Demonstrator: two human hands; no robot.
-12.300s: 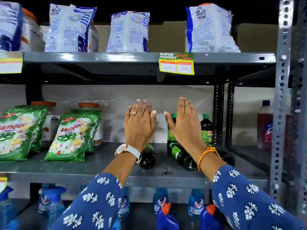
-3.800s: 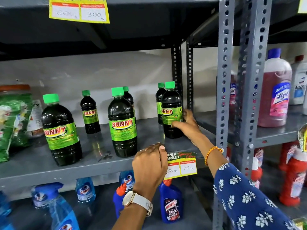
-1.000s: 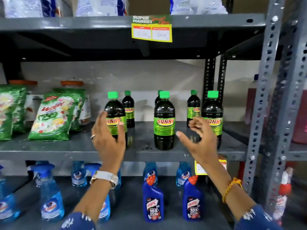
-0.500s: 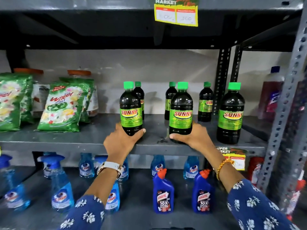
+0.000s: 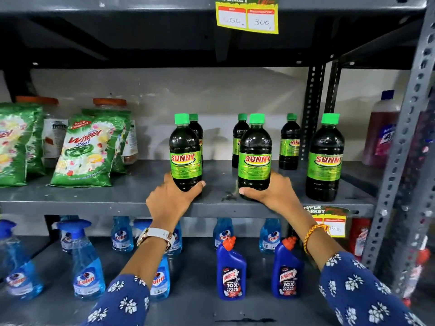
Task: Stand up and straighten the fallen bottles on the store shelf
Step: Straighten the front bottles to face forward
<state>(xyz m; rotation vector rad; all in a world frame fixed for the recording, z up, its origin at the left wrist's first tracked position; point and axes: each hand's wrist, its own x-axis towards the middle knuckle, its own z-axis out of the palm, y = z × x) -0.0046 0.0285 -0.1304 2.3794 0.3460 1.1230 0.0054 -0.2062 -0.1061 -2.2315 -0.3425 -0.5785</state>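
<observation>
Six SUNNY bottles stand upright on the middle shelf (image 5: pixel 122 196), all dark liquid under green caps: three in front, three behind. The left hand (image 5: pixel 170 200) wraps the base of the front-left bottle (image 5: pixel 186 152); the right hand (image 5: pixel 274 192) wraps the base of the front-middle bottle (image 5: pixel 255 156). The front-right bottle (image 5: pixel 324 158) stands free. Left of them sit green Wheel detergent pouches (image 5: pixel 86 151); how many I cannot tell. On the shelf below are two blue Harpic bottles (image 5: pixel 231 270) and a row of blue Colin spray bottles (image 5: pixel 86 262).
</observation>
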